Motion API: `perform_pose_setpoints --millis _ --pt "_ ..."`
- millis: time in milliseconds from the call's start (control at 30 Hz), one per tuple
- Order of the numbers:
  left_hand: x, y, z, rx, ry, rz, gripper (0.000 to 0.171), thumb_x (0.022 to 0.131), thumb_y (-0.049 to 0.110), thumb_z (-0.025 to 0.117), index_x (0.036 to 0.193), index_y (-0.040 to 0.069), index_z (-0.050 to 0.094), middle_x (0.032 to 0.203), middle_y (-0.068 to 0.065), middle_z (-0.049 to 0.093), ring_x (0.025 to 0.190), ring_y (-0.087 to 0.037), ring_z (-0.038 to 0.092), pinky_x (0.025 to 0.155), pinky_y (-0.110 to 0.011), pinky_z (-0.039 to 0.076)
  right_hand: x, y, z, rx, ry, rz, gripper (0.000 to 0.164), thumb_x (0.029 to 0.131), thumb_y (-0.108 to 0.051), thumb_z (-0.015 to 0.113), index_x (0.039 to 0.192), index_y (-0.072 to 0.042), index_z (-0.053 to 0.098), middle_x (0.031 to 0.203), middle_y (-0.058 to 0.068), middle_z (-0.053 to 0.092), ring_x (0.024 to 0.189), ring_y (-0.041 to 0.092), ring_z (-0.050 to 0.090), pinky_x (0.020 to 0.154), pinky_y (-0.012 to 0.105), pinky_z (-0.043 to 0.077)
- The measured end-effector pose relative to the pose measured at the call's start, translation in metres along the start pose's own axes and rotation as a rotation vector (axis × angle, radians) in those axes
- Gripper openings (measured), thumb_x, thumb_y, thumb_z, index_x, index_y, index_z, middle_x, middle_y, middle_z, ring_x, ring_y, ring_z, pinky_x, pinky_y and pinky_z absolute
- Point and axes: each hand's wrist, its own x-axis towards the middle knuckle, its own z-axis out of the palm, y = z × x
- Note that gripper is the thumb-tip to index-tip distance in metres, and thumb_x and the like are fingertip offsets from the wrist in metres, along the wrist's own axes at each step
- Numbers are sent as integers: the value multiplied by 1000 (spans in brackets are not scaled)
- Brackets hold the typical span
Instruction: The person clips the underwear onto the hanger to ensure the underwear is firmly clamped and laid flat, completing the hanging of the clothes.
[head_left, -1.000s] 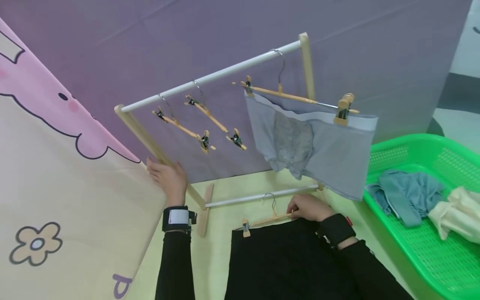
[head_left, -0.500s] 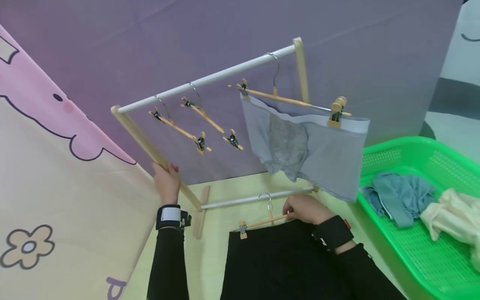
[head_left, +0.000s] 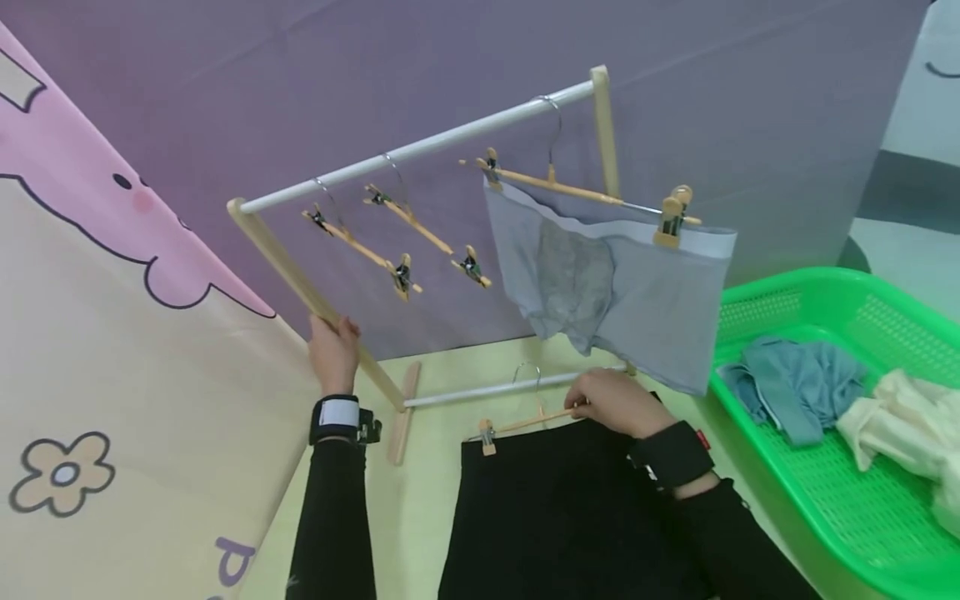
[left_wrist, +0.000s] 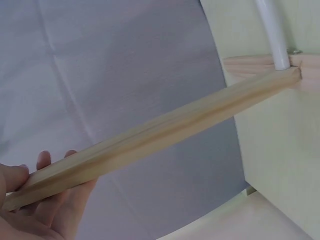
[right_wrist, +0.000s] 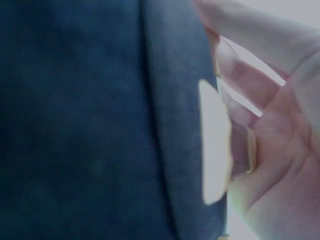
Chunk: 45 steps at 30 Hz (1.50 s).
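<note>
My left hand grips the left wooden post of a small clothes rack. In the left wrist view, fingers and thumb lie round that post. My right hand holds a wooden clip hanger near its right end, its wire hook pointing up. From this hanger hangs a black garment, low in front of the rack. The right wrist view shows a pale clip on the dark cloth, with fingers behind it; the hanger's right clip is hidden by the hand in the head view.
Grey boxer briefs hang by clips from the rack's white top rail. Two bare clip hangers hang left of them. At right stands a green basket with blue-grey cloth and cream cloth inside.
My left hand has closed more tightly round the post. My right hand has raised the hanger and black garment slightly, so the hook stands higher against the lower rail.
</note>
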Motion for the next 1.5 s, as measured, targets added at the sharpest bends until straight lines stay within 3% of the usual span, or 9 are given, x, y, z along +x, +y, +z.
perform_pose_setpoints --millis 100,233,467,833,933,1133,1300,1500 --pt "1 -1 3 9 2 -4 30 107 25 44 125 2 46 102 -19 70 89 -37 68 75 -46 55 -1 0 -4 -39 58 -4 11 81 -12 80 88 -20 80 85 -5 73 72 12 65 64 28 53" --pt "2 -1 5 -1 0 -21 28 107 25 44 124 3 46 101 -18 70 89 -36 68 77 -45 54 0 -2 -9 -94 134 -27 11 80 -14 81 83 -25 79 78 -10 70 67 7 61 61 25 50" --pt "3 0 3 -4 13 -18 25 106 21 45 122 2 46 100 -19 69 88 -36 66 77 -45 53 -1 -17 -24 -169 302 -59 13 80 -12 81 92 -17 80 82 -5 70 75 14 65 67 31 54" --pt "3 -2 1 -15 -17 -32 27 106 22 45 125 2 45 103 -19 69 92 -37 68 79 -47 54 -14 -42 -49 -236 531 22 13 80 -10 81 92 -9 80 81 2 71 77 23 64 70 39 51" --pt "4 -2 2 -11 -13 -32 27 106 22 45 125 2 45 104 -19 69 93 -36 68 81 -47 55 -18 -44 -59 -262 573 23 14 79 -9 82 93 -7 80 79 5 71 75 24 64 67 39 51" --pt "7 7 15 -33 -21 2 28 106 21 46 128 3 45 102 -19 70 92 -35 68 83 -47 55 -24 -43 -96 -399 654 -65 17 76 -3 82 92 -4 79 80 9 71 76 27 63 64 39 47" --pt "7 13 23 -79 -28 13 27 105 18 48 127 3 45 101 -21 69 91 -35 68 83 -48 55 -24 -49 -121 -468 666 -104 19 77 3 79 95 -3 79 82 11 72 76 29 63 60 39 44" --pt "5 9 23 -78 -37 -4 26 105 18 47 125 1 46 103 -21 69 93 -35 68 83 -48 55 -21 -59 -135 -480 690 -110 20 77 5 79 96 -3 79 84 12 73 78 30 65 60 39 44"
